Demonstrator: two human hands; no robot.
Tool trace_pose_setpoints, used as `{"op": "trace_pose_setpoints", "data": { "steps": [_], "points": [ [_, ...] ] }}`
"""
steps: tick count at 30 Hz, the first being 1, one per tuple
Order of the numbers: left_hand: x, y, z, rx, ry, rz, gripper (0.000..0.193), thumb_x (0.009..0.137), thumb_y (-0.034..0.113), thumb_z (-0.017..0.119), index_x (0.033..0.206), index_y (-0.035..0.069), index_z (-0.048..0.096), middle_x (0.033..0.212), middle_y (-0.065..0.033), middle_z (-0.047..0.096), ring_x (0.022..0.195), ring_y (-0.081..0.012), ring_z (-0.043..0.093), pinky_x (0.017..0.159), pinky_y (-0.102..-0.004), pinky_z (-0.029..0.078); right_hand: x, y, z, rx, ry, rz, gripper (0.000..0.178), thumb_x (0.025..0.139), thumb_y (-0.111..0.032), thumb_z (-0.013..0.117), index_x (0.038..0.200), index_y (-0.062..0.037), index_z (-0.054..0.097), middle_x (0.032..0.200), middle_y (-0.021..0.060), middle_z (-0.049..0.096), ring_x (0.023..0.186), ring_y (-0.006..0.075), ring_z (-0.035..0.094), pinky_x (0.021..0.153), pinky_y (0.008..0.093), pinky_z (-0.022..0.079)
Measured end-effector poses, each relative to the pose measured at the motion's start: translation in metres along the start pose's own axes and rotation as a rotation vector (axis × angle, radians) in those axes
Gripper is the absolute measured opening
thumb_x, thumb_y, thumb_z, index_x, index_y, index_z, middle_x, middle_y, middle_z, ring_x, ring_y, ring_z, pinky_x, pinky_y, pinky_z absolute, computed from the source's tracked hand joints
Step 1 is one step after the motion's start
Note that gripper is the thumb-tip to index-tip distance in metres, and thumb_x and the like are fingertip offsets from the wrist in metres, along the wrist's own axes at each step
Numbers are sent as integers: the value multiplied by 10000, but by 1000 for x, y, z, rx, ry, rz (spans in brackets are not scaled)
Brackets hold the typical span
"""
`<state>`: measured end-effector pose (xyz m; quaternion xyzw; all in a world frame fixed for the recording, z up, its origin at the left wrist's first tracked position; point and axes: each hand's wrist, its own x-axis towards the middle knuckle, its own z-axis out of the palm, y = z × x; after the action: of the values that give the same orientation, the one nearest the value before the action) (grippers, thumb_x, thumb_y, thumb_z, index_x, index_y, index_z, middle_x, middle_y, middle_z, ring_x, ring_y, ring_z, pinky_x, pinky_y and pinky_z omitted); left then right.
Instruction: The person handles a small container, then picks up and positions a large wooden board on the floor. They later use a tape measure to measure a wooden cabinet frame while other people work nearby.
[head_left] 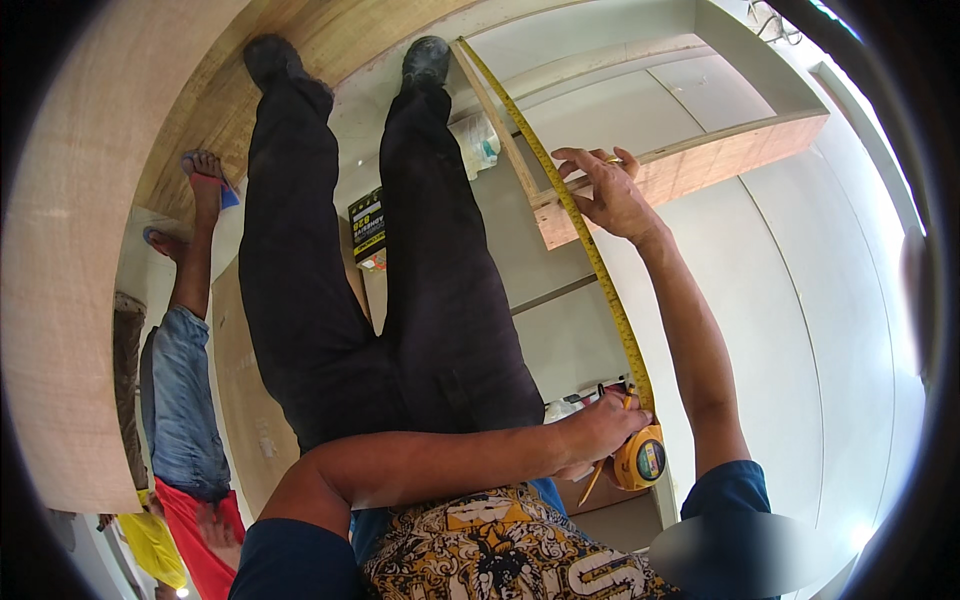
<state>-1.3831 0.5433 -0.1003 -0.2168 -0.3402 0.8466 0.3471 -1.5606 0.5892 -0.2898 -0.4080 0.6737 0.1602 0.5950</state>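
Observation:
My left hand (600, 432) reaches across my body and is closed round a yellow tape measure (638, 458). A thin pencil (590, 485) sticks out from the same hand. The yellow blade (611, 285) runs from the case to the far end of a wooden frame (700, 160). My right hand (612, 195) is at the frame's near corner, its thumb and forefinger at the blade's edge. The other fingers of that hand are bent over the wood, and what may lie among them is too small to make out.
My legs (440, 230) stand apart, feet by a plywood surface (200, 130). Behind them sits a black and yellow box (367, 228). Pale panels (800, 280) line the right side. At left are a person in denim shorts (183, 400) and another in yellow (150, 545).

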Motion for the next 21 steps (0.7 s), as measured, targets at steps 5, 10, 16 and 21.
{"op": "trace_pose_setpoints", "data": {
  "steps": [5, 10, 16, 21],
  "points": [
    [6, -9, -3, -17, -17, 58, 297, 1041, 235, 420, 1200, 52, 591, 1075, -81, 665, 911, -169, 685, 747, -416, 607, 1, 0, 0, -6, 0, -5, 553, 856, -117, 750, 1355, -182, 521, 1101, -6, 698, 1217, 190, 558, 1150, 531, 142],
    [4, -8, -2, -21, -2, 72, 296, 1037, 237, 426, 1187, 51, 600, 1049, -88, 673, 886, -169, 696, 681, -414, 624, 2, 0, 0, -6, -27, 6, 565, 857, -110, 747, 1363, -186, 508, 1103, -5, 698, 1218, 188, 558, 1150, 534, 134],
    [-7, 5, 0, 9, -56, -14, 347, 1036, 295, 436, 1255, 52, 553, 1094, -83, 637, 941, -160, 665, 640, -370, 614, 2, -2, -2, -13, -28, 11, 549, 865, -115, 737, 1359, -187, 509, 1113, 1, 695, 1216, 189, 561, 1151, 532, 131],
    [-11, 8, 2, 36, -47, -6, 363, 1036, 308, 422, 1263, 54, 547, 1092, -94, 634, 941, -170, 669, 633, -402, 611, 2, 1, 1, 0, 16, -15, 519, 864, -116, 718, 1333, -211, 517, 1081, 4, 694, 1193, 209, 571, 1146, 551, 164]
  ]
}}
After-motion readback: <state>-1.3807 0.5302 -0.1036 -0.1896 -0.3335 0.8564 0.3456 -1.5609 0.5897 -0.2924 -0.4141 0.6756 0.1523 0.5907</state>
